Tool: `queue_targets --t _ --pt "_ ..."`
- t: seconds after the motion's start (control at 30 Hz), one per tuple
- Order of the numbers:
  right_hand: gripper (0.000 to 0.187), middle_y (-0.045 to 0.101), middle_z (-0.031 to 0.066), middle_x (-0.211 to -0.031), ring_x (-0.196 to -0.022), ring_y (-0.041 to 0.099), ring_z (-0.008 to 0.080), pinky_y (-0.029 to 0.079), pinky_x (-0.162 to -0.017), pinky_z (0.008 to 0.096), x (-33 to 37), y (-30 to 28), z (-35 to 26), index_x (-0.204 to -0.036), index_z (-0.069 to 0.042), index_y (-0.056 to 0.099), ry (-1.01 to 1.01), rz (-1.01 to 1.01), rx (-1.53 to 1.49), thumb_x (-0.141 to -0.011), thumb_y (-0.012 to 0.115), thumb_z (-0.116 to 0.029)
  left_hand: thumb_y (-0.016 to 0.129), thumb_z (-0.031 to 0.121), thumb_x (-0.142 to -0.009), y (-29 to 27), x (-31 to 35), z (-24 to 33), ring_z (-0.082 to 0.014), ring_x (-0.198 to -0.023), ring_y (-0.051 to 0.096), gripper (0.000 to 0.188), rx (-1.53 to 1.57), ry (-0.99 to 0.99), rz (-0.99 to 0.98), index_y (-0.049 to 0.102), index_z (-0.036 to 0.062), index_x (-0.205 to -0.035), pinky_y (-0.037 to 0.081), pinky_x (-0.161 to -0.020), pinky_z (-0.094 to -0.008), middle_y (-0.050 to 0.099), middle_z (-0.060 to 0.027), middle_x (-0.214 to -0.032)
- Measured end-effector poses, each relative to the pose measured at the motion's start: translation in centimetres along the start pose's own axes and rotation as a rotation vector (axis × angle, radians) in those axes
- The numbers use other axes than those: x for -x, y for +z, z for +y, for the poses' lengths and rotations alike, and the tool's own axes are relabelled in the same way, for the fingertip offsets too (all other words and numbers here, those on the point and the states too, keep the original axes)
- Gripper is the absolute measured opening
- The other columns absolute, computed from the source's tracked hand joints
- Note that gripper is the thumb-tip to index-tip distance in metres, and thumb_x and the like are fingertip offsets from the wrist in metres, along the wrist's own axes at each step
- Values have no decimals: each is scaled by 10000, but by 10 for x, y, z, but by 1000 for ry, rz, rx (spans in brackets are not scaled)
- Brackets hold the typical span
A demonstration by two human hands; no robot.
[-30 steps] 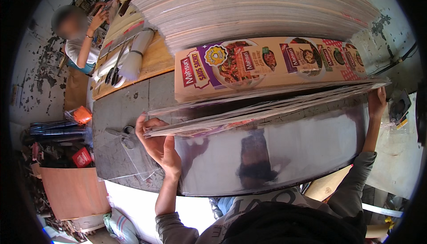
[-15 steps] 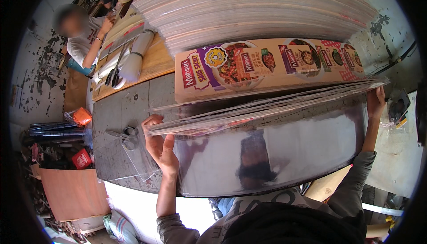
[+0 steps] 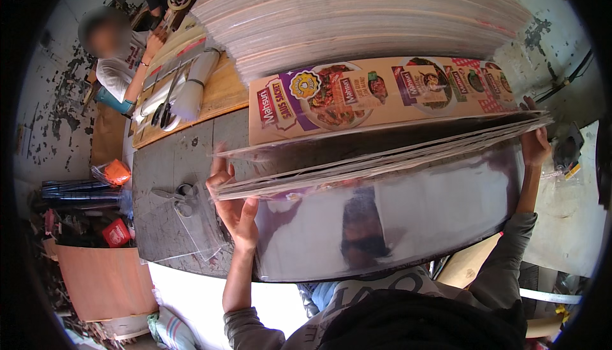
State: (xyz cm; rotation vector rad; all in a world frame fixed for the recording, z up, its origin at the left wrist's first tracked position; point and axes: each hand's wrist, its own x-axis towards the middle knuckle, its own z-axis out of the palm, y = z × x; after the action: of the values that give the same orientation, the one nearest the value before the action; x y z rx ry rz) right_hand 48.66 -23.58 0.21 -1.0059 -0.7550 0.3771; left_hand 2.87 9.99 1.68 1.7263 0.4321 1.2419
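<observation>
Between my two hands stands a bundle of long thin printed sheets [image 3: 382, 164], edges up, with clear film along them. My left hand [image 3: 237, 213] grips its left end, thumb on the near side and fingers at the far side. At the other end my right hand [image 3: 536, 145] clasps the bundle, with a finger showing above the edge. A glossy grey panel [image 3: 306, 238] lies on the near side, mirroring a dark shape; I cannot tell whether it belongs to the bundle. Just beyond lies a peach-coloured printed food banner [image 3: 382, 111], flat.
A tall stack of film-wrapped sheets [image 3: 376, 25] rises at the back. Scissors [image 3: 183, 196] and a clear plastic sheet [image 3: 199, 232] lie left on the grey table [image 3: 159, 165]. Beyond, a wooden board [image 3: 223, 95] carries a plastic roll [image 3: 199, 79] and more scissors [image 3: 167, 104]. Two people work at far left.
The bundle has shifted slightly, its right end a little to the left. Fingers of both hands now show higher above its far edge. Both hands still hold it.
</observation>
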Motion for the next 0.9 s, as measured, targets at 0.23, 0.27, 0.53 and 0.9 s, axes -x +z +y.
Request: queue_targets --t 0.23,0.27,0.53,0.9 --pt "710 383 185 -1226 -1173 346 279 226 -992 385 1 -7 0 -1249 43 317 31 12 217 -680 599 -275 535 98 -820 2 8 -9 -162 -989 363 451 108 54 72 281 49 -1189 266 -896 -315 368 -97 -1075" --pt "697 399 175 -1206 -1156 361 271 237 -983 379 0 3 -1 -1244 36 325 24 36 240 -683 597 -275 540 101 -818 1 7 -8 -160 -996 364 461 72 24 61 279 49 -1194 266 -898 -310 369 -93 -1080" --pt "514 470 95 -1094 -1044 423 196 288 -920 342 2 -15 5 -1143 -5 428 -48 84 170 -715 606 -228 575 114 -803 -7 3 -2 -149 -981 390 485 42 -54 48 301 33 -1195 278 -895 -291 383 -67 -1075" --pt "310 560 60 -889 -849 527 144 397 -767 252 9 -33 13 -964 -35 485 135 72 564 -708 644 -109 635 76 -760 -33 -3 -13 -111 -895 494 347 110 -351 0 464 11 -1055 361 -836 -250 544 -43 -954"
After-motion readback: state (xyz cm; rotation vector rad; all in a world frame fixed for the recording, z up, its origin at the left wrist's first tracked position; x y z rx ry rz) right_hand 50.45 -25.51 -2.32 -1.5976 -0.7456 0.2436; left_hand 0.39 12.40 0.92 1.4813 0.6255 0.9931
